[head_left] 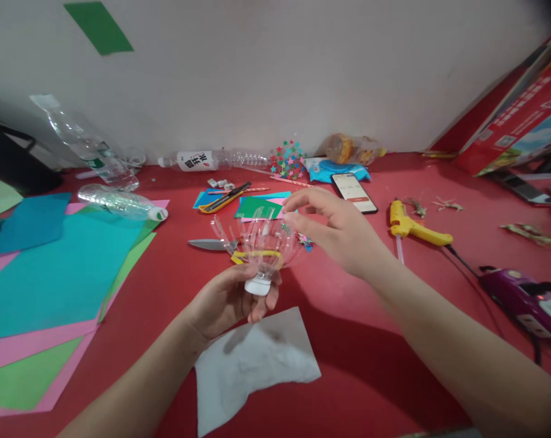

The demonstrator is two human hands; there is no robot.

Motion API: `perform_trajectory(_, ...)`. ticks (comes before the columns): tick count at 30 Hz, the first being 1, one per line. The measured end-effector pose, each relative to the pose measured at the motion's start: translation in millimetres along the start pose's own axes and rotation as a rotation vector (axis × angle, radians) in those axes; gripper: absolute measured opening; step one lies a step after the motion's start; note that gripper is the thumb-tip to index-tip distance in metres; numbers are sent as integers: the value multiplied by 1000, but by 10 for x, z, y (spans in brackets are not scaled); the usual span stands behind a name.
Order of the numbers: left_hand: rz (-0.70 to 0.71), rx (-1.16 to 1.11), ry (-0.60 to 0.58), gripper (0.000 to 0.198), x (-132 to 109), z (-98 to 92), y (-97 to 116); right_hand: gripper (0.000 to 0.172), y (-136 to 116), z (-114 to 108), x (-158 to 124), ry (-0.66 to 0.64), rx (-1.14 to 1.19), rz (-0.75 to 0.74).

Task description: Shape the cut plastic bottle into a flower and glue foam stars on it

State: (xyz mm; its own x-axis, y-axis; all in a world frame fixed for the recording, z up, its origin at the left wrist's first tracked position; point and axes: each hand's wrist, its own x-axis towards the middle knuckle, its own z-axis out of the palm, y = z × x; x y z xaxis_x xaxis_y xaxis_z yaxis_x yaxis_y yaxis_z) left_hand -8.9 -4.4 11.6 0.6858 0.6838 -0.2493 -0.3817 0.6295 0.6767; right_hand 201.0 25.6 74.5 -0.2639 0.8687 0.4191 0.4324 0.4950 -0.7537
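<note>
The cut bottle (259, 246), likely light and bendy, holds best by the neck the left hand (232, 295) pinches; whether the right hand (336, 228) grips is unclear.

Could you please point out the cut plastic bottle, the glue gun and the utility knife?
Cut plastic bottle (263, 241), head view: its clear body.
Glue gun (408, 227), head view: its yellow body.
Utility knife (224, 199), head view: its handle.

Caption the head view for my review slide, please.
Left hand holds a cut clear bottle near its white cap, right hand close to the splayed strips, over a red table.
</note>
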Motion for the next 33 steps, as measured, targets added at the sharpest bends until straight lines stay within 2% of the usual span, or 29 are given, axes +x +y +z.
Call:
perform_trajectory(8,-19,27,39,32,24,-16,-19,10,-15,-44,7,36,-58,-23)
perform_trajectory(16,-7,16,50,30,27,6,-10,13,-54,-47,-7,146,-219,-236)
perform_trajectory(18,3,1,61,30,29,17,0,12,-84,-30,-34,162,-217,-222)
perform_trajectory(22,44,-8,114,30,26,19,30,12,-142,39,-112,27,12,-51)
perform_trajectory(24,52,-7,133,31,25,8,37,14,-169,72,-145,-23,83,-20)
perform_trajectory(28,76,-22,122,27,38,-26,26,8,-220,99,-166,-26,39,-49)
perform_trajectory(33,73,-51,104,24,50,-41,30,7,-229,144,-150,-124,-98,-142)
